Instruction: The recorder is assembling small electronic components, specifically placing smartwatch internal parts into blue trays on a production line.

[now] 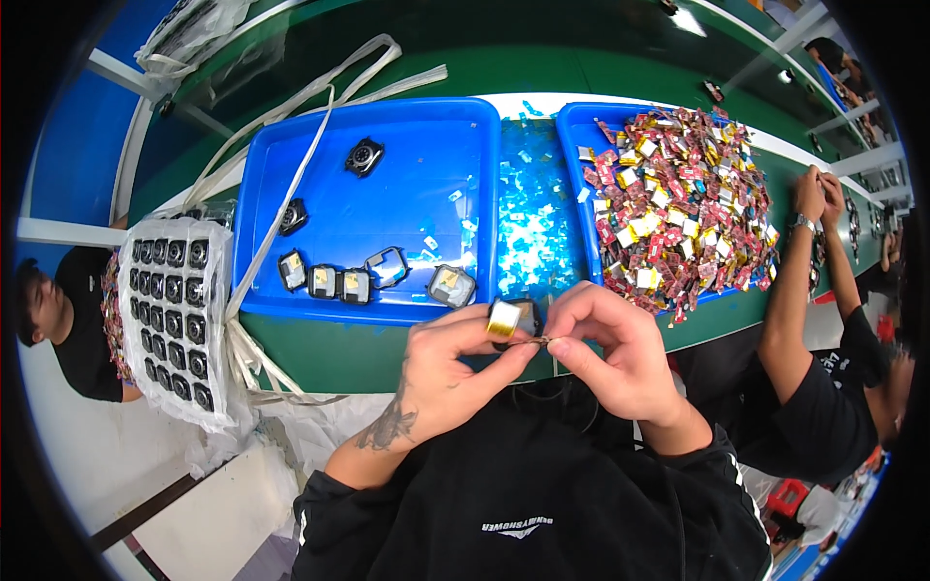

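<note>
Head view: both hands close together over the near table edge, between two blue trays. Left hand [455, 360] and right hand [615, 353] have thumb and finger pinched on a thin dark part [540, 341], tips nearly meeting. Yellow-and-silver battery cell [504, 319] sits just above the left fingers; whether it's joined to the thin part, can't tell. Dark watch case [528, 315] partly hidden right behind the fingers; can't tell if gripped.

Progress, judging by the layout: this piece looks mid-step, not finished. Right tray [573, 145] is heaped with red circuit boards and cells [678, 208], so plenty looks done. Left tray [387, 114] has seven loose watch cases [451, 286], most along the near side, one far back; whether these are done or waiting, unclear. White moulded tray [219, 334] at far left carries rows of dark units, maybe more left. Blue film scraps [538, 218] litter the gap between trays.
</note>
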### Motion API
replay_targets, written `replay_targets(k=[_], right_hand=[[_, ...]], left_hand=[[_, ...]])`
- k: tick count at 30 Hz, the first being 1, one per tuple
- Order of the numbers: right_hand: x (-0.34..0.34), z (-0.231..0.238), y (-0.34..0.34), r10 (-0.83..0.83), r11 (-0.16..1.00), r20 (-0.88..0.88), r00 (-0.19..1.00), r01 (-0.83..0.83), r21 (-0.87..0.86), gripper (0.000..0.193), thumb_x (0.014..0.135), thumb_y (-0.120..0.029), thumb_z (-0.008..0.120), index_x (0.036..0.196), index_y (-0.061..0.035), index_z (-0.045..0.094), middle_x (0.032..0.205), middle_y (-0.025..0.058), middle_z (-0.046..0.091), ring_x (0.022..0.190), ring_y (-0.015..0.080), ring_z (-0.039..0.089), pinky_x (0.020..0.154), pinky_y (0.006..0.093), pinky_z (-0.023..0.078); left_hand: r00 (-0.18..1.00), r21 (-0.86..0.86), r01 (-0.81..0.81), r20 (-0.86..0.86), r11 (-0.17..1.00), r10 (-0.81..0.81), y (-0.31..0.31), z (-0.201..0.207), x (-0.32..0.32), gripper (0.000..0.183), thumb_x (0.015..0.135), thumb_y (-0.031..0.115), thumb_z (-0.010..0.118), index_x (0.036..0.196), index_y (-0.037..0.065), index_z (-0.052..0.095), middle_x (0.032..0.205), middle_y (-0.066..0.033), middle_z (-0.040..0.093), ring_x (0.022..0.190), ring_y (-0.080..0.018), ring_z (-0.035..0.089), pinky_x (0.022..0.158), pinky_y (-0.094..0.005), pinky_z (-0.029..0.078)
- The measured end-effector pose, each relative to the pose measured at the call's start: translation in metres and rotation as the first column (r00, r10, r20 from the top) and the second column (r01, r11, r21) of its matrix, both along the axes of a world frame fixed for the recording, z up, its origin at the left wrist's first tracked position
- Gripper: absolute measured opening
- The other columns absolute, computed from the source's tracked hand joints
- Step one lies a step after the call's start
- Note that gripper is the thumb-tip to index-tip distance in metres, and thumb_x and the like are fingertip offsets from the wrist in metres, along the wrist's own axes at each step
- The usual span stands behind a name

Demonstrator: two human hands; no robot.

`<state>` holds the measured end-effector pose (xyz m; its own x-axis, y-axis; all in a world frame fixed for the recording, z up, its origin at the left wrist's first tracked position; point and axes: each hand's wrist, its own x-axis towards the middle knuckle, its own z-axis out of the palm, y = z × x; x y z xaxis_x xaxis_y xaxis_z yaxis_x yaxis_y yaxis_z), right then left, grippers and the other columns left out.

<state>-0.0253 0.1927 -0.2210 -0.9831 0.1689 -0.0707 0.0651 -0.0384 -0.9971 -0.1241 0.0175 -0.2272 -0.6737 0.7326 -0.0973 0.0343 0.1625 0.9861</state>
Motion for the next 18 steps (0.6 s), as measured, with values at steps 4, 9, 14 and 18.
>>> replay_targets(k=[4, 9, 14, 18], right_hand=[[-0.003, -0.006, -0.007, -0.135, 0.961, -0.155, 0.979, 0.168, 0.219, 0.022, 0.083, 0.005, 0.071, 0.098, 0.0015, 0.056, 0.091, 0.007, 0.063, 0.072, 0.0098, 0.061, 0.063, 0.0229, 0.05], [-0.004, -0.012, -0.015, -0.27, 0.948, -0.13, 0.954, 0.287, 0.137, 0.026, 0.084, 0.007, 0.069, 0.101, -0.0004, 0.051, 0.098, 0.008, 0.06, 0.082, 0.0076, 0.058, 0.073, 0.0218, 0.049], [-0.006, -0.014, -0.016, -0.294, 0.922, -0.147, 0.944, 0.321, 0.218, 0.026, 0.084, 0.007, 0.07, 0.099, -0.0011, 0.05, 0.095, 0.0076, 0.06, 0.076, 0.0064, 0.054, 0.068, 0.0206, 0.045], [-0.005, -0.016, -0.016, -0.313, 0.903, -0.173, 0.934, 0.349, 0.251, 0.026, 0.083, 0.007, 0.07, 0.098, -0.0014, 0.05, 0.095, 0.0076, 0.06, 0.074, 0.0062, 0.053, 0.068, 0.0203, 0.044]], left_hand=[[0.979, 0.162, -0.042, 0.204, 0.986, 0.008, 0.002, -0.008, 0.004, 0.018, 0.086, -0.001, 0.069, 0.104, -0.006, 0.068, 0.102, -0.0119, 0.069, 0.093, -0.0174, 0.07, 0.079, -0.0268, 0.057], [0.894, 0.337, -0.243, 0.441, 0.91, 0.076, 0.008, -0.015, 0.014, 0.034, 0.092, -0.005, 0.06, 0.125, -0.009, 0.056, 0.118, -0.0153, 0.064, 0.107, -0.0194, 0.065, 0.092, -0.0298, 0.054], [0.927, 0.344, -0.212, 0.366, 0.915, 0.078, 0.007, -0.021, 0.016, 0.038, 0.092, -0.005, 0.06, 0.129, -0.008, 0.054, 0.119, -0.0164, 0.064, 0.108, -0.0197, 0.064, 0.092, -0.0302, 0.053], [0.984, 0.216, -0.132, 0.143, 0.967, 0.102, 0.006, -0.02, 0.014, 0.035, 0.091, -0.005, 0.061, 0.126, -0.008, 0.057, 0.12, -0.0169, 0.064, 0.108, -0.0198, 0.065, 0.089, -0.0288, 0.054]])
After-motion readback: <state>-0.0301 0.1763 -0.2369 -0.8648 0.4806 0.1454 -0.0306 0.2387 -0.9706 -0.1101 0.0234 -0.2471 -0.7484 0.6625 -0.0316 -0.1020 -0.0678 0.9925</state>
